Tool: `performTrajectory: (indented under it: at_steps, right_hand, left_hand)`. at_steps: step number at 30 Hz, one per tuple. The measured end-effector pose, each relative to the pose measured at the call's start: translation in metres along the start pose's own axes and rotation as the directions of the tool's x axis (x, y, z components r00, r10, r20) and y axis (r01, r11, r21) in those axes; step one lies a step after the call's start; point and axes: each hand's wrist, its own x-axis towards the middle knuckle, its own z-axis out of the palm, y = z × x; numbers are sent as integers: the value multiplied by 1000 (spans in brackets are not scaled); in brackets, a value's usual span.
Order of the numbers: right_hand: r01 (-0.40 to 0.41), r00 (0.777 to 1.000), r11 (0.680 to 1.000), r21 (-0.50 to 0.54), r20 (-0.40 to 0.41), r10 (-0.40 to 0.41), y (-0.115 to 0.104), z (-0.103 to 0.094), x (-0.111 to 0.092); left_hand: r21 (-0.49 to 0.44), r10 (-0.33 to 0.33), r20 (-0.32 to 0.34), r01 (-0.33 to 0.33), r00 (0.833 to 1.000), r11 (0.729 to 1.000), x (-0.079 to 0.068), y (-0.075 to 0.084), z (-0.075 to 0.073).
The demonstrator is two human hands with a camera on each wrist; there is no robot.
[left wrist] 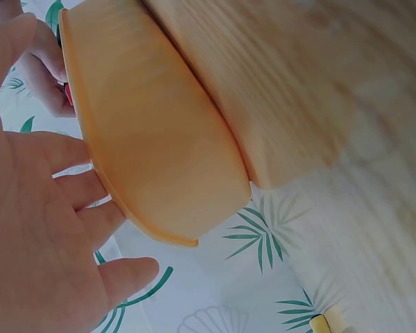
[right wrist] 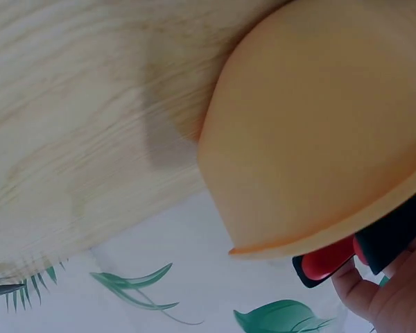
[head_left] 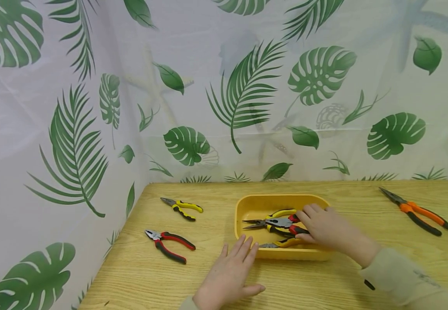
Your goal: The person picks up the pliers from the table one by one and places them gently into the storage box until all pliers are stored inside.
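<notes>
My right hand (head_left: 330, 228) reaches over the right end of a yellow plastic basket (head_left: 289, 255) and grips pliers with red-and-black handles (head_left: 279, 222), their grey jaws pointing left. Beneath them lie yellow-and-black pliers (head_left: 284, 212), partly covered. A third pair with orange-yellow handles (head_left: 289, 243) rests along the basket's near side. In the right wrist view, red-and-black handle ends (right wrist: 326, 260) show past the rim beside my fingers. My left hand (head_left: 229, 273) is spread, its straight fingertips at the basket's near left rim; the left wrist view shows them along the basket edge (left wrist: 159, 125).
Left of the basket on the wooden table (head_left: 127, 275) lie small yellow-and-black pliers (head_left: 189, 206) and red-and-black pliers (head_left: 177, 239). Long-nose pliers with orange-and-black handles (head_left: 406, 207) lie at the far right. A leaf-patterned cloth (head_left: 193, 103) hangs behind and to the left.
</notes>
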Motion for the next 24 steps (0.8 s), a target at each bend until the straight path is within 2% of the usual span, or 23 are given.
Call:
performTrajectory:
  at_steps: [8, 13, 20, 24]
  right_hand:
    - [28, 1000, 1000, -13, -14, -28, -11, 3, 5]
    - [32, 999, 999, 17, -11, -32, -16, 4, 8]
    - [74, 997, 997, 4, -29, -74, -18, 7, 12]
    - [93, 996, 996, 7, -9, -93, -17, 9, 13]
  left_hand:
    - [-2, -4, 13, 4, 1000, 1000, 0, 0, 0]
    - [4, -5, 12, 5, 1000, 1000, 0, 0, 0]
    - [6, -7, 3, 7, 1000, 1000, 0, 1, -1]
    - [14, -4, -9, 5, 1000, 1000, -1, 1, 0]
